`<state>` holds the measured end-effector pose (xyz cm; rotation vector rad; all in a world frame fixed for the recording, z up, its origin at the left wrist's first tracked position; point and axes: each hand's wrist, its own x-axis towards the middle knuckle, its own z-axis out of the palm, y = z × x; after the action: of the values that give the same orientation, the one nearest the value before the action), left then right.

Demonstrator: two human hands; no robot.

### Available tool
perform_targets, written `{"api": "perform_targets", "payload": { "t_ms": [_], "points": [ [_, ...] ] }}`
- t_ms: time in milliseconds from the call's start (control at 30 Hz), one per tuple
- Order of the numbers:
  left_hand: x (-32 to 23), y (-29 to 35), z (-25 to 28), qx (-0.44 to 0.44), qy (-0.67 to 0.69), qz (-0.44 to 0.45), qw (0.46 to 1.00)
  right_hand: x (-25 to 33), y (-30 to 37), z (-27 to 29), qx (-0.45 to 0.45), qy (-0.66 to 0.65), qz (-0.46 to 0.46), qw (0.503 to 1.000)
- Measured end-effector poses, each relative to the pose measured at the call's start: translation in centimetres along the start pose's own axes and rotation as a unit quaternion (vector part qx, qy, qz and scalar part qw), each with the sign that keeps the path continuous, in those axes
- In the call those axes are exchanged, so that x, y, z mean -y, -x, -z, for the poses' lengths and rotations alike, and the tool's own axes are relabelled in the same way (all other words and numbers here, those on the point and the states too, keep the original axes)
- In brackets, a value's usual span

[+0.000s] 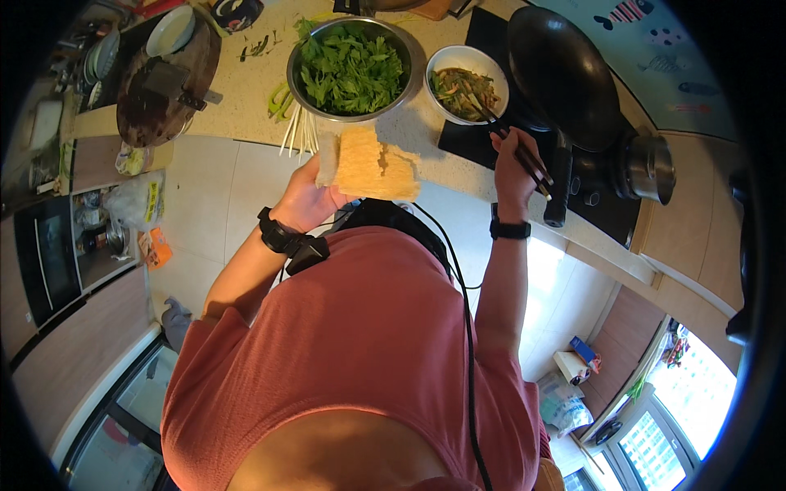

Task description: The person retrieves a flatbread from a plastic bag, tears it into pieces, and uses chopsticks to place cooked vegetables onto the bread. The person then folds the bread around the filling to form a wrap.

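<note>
At the far left of the pale counter (246,114), a round dark cutting board (143,106) bore a cleaver (166,79) and a pale dish (172,31). Next to the right, green stalks (279,100) and thin white stems (300,135) lay beside a metal bowl (414,65) heaped with leafy greens (352,69). On the near side of that bowl, the left hand (311,195) held a flat golden sheet (360,164) with a ragged gap in it; the thumb and fingers gripped its left end, though how they closed underneath could not be told. Further right stood a white bowl (467,59) of mixed, sauced food (460,88). The right hand (516,159) had its fingers drawn in around dark chopsticks (536,170), whose far ends reached into this food. Beyond it, a black wok (565,74) sat on the dark hob (460,141), its handle pointing toward the person, and a steel pot (652,168) stood rightmost.
</note>
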<state>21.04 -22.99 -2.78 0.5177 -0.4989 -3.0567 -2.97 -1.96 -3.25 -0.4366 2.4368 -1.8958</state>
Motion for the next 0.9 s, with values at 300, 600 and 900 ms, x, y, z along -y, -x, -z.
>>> {"api": "perform_targets", "payload": {
  "t_ms": [300, 600, 900],
  "points": [
    [-0.7, -0.6, -5.3, 0.058, -0.054, 0.040, 0.996, 11.6, 3.8, 5.3, 0.070, -0.371, -0.060, 0.924],
    [-1.3, 1.4, -6.9, 0.024, -0.133, 0.073, 0.988, 18.4, 5.5, 7.9, 0.384, -0.584, -0.043, 0.714],
    [-1.3, 1.9, -4.3, 0.032, -0.085, 0.025, 0.996, 16.7, 5.2, 6.0, 0.179, -0.616, -0.152, 0.752]
  ]
}}
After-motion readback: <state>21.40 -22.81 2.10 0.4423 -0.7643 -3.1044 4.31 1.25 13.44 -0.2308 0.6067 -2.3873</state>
